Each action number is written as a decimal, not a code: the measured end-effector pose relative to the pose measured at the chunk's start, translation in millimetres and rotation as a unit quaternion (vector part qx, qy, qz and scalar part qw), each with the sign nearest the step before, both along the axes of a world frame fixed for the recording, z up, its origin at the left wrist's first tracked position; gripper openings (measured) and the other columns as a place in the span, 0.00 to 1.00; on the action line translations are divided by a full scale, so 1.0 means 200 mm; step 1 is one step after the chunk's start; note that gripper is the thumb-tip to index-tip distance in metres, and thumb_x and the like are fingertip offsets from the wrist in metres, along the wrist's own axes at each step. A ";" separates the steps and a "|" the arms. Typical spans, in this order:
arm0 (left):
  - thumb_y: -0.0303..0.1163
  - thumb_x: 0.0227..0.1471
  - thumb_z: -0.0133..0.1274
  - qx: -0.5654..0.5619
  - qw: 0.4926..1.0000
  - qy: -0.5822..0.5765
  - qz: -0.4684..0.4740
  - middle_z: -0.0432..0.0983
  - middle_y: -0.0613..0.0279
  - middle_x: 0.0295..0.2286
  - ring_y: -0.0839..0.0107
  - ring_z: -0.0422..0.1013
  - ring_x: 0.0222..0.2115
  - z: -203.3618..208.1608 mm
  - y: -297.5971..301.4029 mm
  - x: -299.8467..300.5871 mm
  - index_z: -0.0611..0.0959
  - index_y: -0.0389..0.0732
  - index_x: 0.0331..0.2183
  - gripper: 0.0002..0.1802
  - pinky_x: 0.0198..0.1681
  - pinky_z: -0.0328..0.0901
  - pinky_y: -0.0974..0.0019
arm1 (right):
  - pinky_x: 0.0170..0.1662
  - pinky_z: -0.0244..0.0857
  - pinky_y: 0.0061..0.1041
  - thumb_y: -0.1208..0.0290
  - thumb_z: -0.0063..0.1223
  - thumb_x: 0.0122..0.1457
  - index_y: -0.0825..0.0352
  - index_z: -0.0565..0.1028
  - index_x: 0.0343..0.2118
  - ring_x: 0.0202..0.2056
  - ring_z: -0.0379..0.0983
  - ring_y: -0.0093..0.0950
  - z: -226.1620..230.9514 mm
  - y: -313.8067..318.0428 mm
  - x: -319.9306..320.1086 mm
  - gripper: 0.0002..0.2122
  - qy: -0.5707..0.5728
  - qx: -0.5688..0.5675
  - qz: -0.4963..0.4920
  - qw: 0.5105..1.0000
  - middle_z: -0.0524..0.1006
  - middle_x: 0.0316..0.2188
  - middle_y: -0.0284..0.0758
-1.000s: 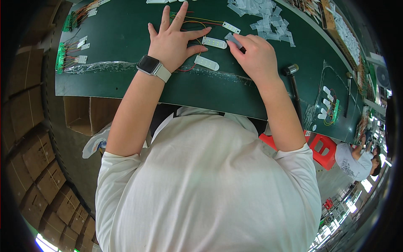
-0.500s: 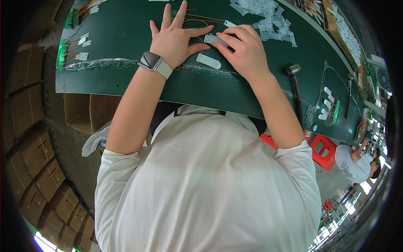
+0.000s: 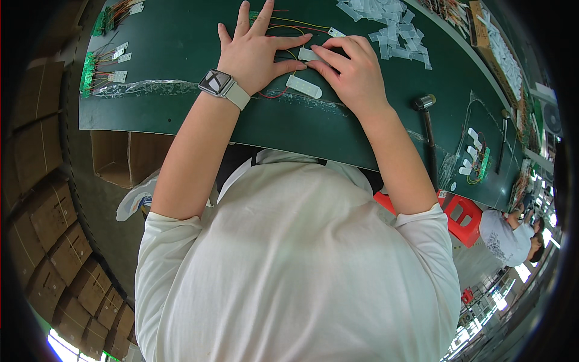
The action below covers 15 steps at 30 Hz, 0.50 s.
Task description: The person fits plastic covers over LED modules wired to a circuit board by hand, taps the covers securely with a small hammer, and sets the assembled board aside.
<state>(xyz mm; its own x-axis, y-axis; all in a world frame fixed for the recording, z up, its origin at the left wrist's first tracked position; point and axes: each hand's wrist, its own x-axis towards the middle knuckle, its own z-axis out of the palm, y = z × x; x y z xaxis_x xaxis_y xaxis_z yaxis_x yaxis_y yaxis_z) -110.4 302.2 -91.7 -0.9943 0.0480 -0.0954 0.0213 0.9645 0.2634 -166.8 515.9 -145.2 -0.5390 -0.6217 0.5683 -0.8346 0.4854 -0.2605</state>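
Green table (image 3: 163, 108), white strip (image 3: 307, 54), partly under right hand (image 3: 356, 75)

The left forearm (image 3: 190, 158) is slanting up toward one o'clock, and the left hand (image 3: 250, 60) is lying palm down, its fingers (image 3: 261, 24) fanning from eleven round to between two and three, its thumb (image 3: 289, 66) pointing to three. The right forearm (image 3: 401, 161) is leaning toward eleven; the right hand (image 3: 356, 75) is arching over, forefinger (image 3: 330, 55) and thumb aiming near ten. Both thumb tips are almost meeting, though whether the right fingers are pinching is hard to tell.
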 end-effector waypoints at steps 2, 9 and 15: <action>0.60 0.49 0.64 0.005 1.000 0.000 0.001 0.44 0.47 0.72 0.34 0.40 0.71 0.00 0.00 0.00 0.82 0.75 0.57 0.31 0.68 0.41 0.24 | 0.44 0.70 0.31 0.61 0.71 0.51 0.58 0.87 0.36 0.42 0.73 0.30 0.01 0.00 0.01 0.11 -0.002 0.010 -0.008 1.000 0.79 0.36 0.25; 0.60 0.49 0.65 0.010 1.000 0.013 0.004 0.43 0.48 0.72 0.34 0.41 0.71 -0.01 0.00 0.01 0.83 0.75 0.56 0.31 0.68 0.41 0.23 | 0.43 0.69 0.31 0.59 0.72 0.50 0.55 0.87 0.38 0.43 0.74 0.28 0.01 0.00 0.02 0.13 0.001 0.033 -0.029 0.999 0.78 0.37 0.23; 0.59 0.49 0.65 0.020 1.000 0.019 0.000 0.43 0.51 0.73 0.36 0.41 0.71 -0.01 0.01 0.01 0.83 0.74 0.56 0.31 0.68 0.41 0.24 | 0.44 0.70 0.33 0.58 0.72 0.50 0.56 0.86 0.42 0.44 0.75 0.29 0.04 0.03 0.03 0.16 -0.018 0.041 -0.043 0.998 0.79 0.40 0.26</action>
